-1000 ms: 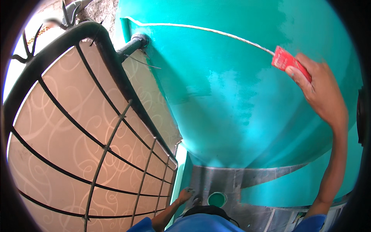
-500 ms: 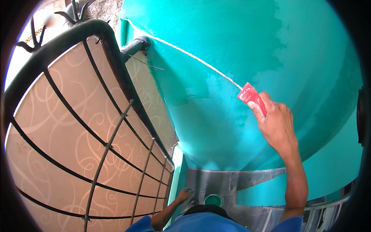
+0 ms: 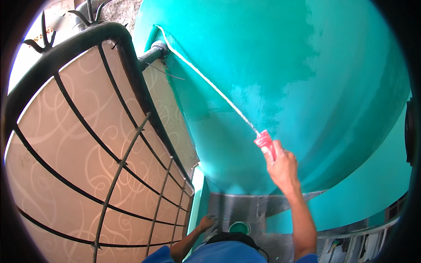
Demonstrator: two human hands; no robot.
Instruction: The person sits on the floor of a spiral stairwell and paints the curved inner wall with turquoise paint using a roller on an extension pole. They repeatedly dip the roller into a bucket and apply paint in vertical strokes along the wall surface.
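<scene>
My right hand [image 3: 283, 168] is closed round the red handle [image 3: 265, 141] of a paint roller. The roller's long white rod [image 3: 208, 81] slants up and left from the handle. At its far end the green roller head [image 3: 151, 38] lies against the turquoise wall [image 3: 245, 39], close to the pipe stub. Darker green covers part of this wall, with a ragged edge against the paler turquoise. Low in the view, my left hand [image 3: 205, 223] is beside the pale green ledge [image 3: 196, 197]; its fingers are small and dark, so their hold is unclear.
A round tub of green paint [image 3: 240, 228] stands below, near my body. On the left, a black metal grille [image 3: 116, 175] with spiked top covers a patterned beige panel [image 3: 57, 144]. A dark pipe [image 3: 151, 56] joins its frame to the wall. Pale railings [image 3: 359, 241] are at lower right.
My right hand has come down and left with the handle, so the rod slants more steeply. The roller head has shifted slightly right in the view. My left hand stays in about the same place.
</scene>
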